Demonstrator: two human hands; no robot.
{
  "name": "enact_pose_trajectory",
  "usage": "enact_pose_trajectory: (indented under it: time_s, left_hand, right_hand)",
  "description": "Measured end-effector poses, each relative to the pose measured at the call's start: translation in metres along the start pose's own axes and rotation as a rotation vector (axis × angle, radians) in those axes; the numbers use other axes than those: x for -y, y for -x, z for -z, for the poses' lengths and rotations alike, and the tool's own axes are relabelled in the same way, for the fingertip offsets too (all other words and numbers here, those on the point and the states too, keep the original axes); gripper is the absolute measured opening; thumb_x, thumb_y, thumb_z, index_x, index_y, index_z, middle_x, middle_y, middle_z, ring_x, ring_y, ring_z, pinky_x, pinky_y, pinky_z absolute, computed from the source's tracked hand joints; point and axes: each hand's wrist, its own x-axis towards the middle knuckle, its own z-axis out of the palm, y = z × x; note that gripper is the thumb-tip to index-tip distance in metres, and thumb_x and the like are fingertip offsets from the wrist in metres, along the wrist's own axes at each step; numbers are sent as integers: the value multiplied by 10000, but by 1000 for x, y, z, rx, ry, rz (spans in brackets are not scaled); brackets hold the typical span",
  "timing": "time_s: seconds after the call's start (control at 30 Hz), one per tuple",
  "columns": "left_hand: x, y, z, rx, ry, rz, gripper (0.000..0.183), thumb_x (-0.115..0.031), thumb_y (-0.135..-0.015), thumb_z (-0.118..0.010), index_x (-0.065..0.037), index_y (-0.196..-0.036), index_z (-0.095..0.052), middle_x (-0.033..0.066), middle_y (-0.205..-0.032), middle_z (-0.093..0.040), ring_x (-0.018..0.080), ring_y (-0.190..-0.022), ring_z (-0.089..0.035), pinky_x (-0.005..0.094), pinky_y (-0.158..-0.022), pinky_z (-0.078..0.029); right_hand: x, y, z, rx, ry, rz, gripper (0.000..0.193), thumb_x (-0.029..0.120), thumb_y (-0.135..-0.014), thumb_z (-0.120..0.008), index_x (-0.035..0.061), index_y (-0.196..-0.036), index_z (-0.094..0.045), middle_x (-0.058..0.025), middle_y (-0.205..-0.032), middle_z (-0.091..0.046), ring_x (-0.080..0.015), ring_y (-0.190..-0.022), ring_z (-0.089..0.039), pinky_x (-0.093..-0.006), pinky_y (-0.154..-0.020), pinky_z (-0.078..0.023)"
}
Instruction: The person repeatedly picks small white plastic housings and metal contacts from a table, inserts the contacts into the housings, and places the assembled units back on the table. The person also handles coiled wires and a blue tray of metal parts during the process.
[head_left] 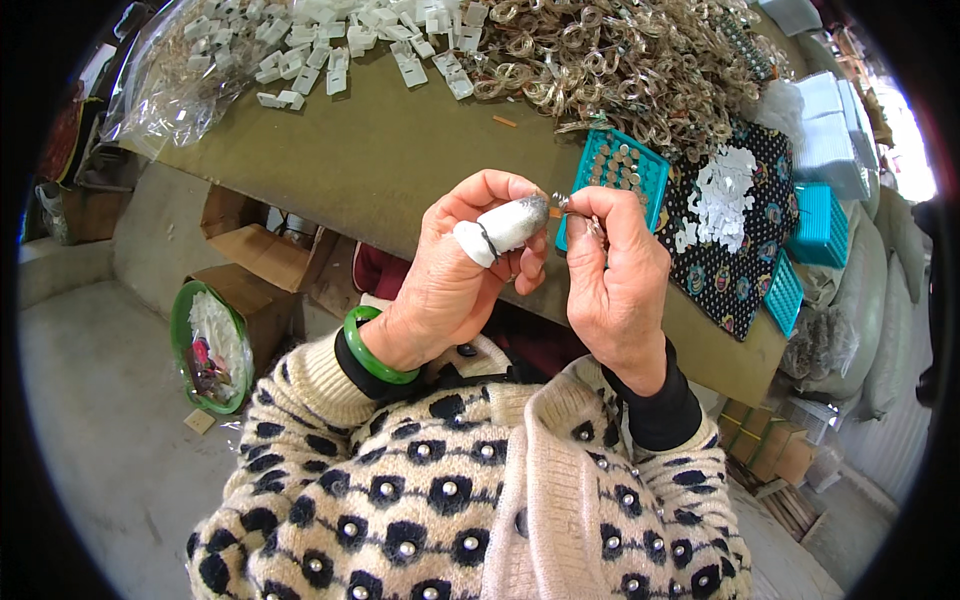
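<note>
Above the near edge of the table, my two hands meet in front of my chest. My left hand [455,265] is closed, its thumb wrapped in a white cover [500,226] with a dark smudged tip and a black band tied round it. What its fingertips pinch is mostly hidden; a bit of orange shows beside the thumb tip. Close by on the right, my right hand [622,285] is closed in a pinch on a small piece of thin, shiny wire [594,228]. Just behind it lies a teal tray [655,172] holding several round metal discs.
A heap of coiled clear wires [620,60] covers the table's far side, beside white plastic parts [410,62] and a clear bag [180,90]. At right, white flat pieces [722,195] lie on dark patterned cloth [705,285]. Stacked teal trays [822,225] stand beyond. A green basket [183,335] is at lower left.
</note>
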Motion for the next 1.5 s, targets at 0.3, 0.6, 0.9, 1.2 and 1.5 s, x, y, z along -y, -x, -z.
enact_pose_trajectory:
  time_s: [0.3,0.6,0.9,1.2,1.5]
  left_hand:
    - [-9,2,11,77,242,122,273,-261,-927,-671,-50,-1081,-592,50,-815,-610,135,-654,-559,264,-555,-428]
    - [-19,-2,23,189,326,296,226,-249,-928,-667,-55,-1012,-588,46,-820,-608,147,-667,-554,252,-513,-386]
    - [-13,-3,26,196,448,314,227,-253,-929,-643,-59,-1036,-596,44,-809,-571,129,-634,-497,231,-489,-371]
    - [-19,-1,22,225,266,264,297,-280,-882,-718,-20,-983,-615,97,-780,-673,111,-563,-558,218,-468,-387]
    - [-75,-19,22,-119,-1156,-434,170,-152,-899,-687,3,-968,-686,3,-818,-670,93,-729,-615,247,-630,-489]
  right_hand:
    - [-1,-1,0,72,-61,22,44,32,-906,-674,5,-918,-641,39,-605,-527,-20,-521,-415,-203,-478,-323]
    - [-5,-9,1,124,-51,149,85,-61,-789,-668,4,-840,-647,-55,-621,-510,-147,-493,-483,-279,-453,-371]
    - [-13,-14,10,279,-205,52,77,-65,-720,-604,-7,-758,-569,-79,-708,-556,-168,-604,-534,-294,-551,-422]
    - [9,-7,-1,100,-5,271,197,-84,-806,-675,12,-975,-648,-126,-903,-637,-270,-789,-642,-323,-670,-522]
    - [3,6,-2,134,-441,-123,69,38,-994,-544,19,-1049,-507,-47,-760,-584,-63,-619,-484,-201,-542,-370]
